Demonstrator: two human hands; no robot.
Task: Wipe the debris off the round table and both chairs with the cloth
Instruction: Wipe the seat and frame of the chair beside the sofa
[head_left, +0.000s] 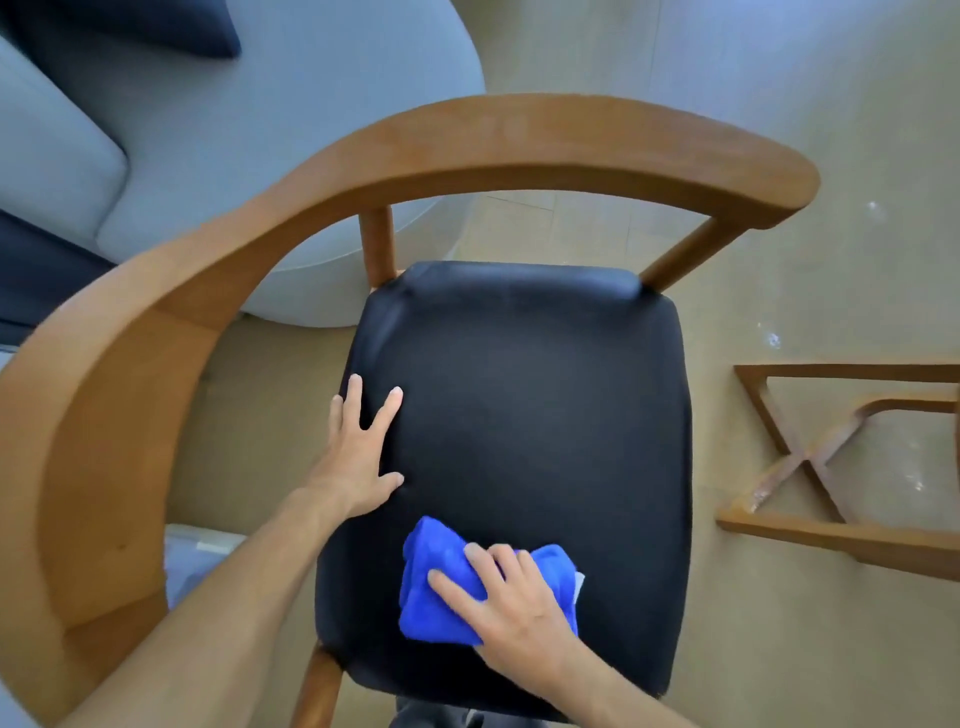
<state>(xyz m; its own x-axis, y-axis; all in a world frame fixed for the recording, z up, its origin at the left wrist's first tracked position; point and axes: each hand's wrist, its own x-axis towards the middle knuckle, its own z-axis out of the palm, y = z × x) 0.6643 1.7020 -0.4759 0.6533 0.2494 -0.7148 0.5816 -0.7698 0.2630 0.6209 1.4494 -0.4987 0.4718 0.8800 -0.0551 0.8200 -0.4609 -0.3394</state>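
The right hand (511, 597) presses a bunched blue cloth (441, 577) onto the black seat (545, 415) of a wooden chair (467, 145), fingers spread over the cloth and bearing down rather than gripping round it. The left hand (363, 447) lies flat and wide on the seat's left edge, holding nothing, probably steadying the chair. The cloth sits at the near edge of the seat, close to the person; nearly all the unwiped cushion stretches away from the right hand, toward the curved backrest. That is what the next stroke likely turns on: a push forward along the seat's long axis. The left hand lies just ahead and left of the cloth, apart from it.
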